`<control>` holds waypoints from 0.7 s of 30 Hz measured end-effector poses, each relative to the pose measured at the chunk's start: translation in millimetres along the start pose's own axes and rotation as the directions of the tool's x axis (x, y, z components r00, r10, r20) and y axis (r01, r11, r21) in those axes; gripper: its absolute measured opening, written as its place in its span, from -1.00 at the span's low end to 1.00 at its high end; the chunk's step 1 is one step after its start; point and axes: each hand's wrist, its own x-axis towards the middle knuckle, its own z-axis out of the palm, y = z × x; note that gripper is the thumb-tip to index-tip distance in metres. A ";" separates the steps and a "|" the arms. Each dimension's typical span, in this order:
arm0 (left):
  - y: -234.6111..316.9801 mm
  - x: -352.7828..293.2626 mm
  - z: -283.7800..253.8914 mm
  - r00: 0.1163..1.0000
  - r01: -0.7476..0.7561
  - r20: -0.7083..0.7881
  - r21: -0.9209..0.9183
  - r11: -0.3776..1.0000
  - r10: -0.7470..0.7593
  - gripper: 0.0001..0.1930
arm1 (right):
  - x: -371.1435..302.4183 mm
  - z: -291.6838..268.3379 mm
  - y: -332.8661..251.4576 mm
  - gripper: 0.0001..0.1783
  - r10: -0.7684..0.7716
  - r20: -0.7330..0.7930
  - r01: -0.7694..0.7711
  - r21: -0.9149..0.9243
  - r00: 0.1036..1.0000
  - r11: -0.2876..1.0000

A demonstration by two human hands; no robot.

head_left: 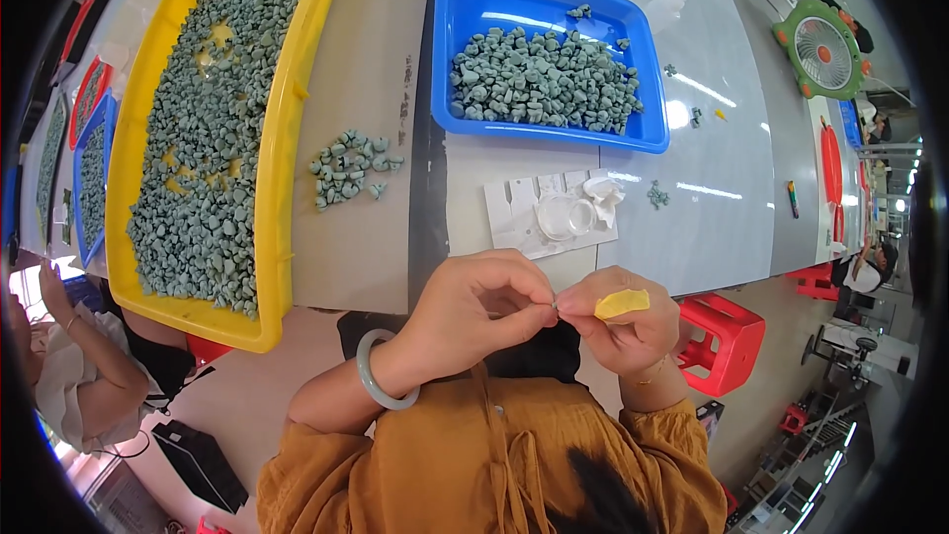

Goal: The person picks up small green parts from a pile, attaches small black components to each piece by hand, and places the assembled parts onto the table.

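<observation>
Close to the table's near edge, the fingertips of my left hand (479, 309) and my right hand (630, 328) meet in a pinch. Whatever lies between them is tiny, and I cannot make it out. A yellow wrap (622, 304) sits around a digit of my right hand. Just beyond my hands is a white slotted board (506, 216), bearing a clear round dish (563, 219) and a crumpled white tissue (605, 194). Farther off, a blue tray (554, 136) holds a heap of small grey-green stone-like pieces (544, 79).
At left stands a long yellow tray (280, 138) full of similar pieces, with a loose pile (348, 168) beside it. Small clusters (657, 195) lie on the right side of the table. A green fan (822, 51), a red stool (727, 336) and a person's arm (99, 341) are around.
</observation>
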 end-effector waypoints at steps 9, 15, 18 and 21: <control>0.7 3.5 -4.5 1.000 0.001 0.027 -0.048 0.999 0.000 -0.93 | 3.0 0.5 4.4 -0.65 0.047 0.080 -0.053 0.081 0.996 0.995; -0.2 4.2 -6.3 0.996 -0.086 0.022 0.049 0.995 0.085 -0.94 | -1.3 3.5 9.2 -0.54 0.105 0.045 -0.113 0.250 0.993 0.962; 0.6 4.0 -7.0 0.996 -0.084 0.028 0.099 0.992 0.081 -0.93 | -2.8 4.0 9.0 -0.62 0.056 0.011 -0.057 0.155 0.998 0.986; -0.9 4.1 -7.7 0.996 -0.088 0.040 0.171 0.981 0.082 -0.93 | -2.8 1.0 4.9 -0.70 0.044 0.020 -0.044 0.007 0.999 0.999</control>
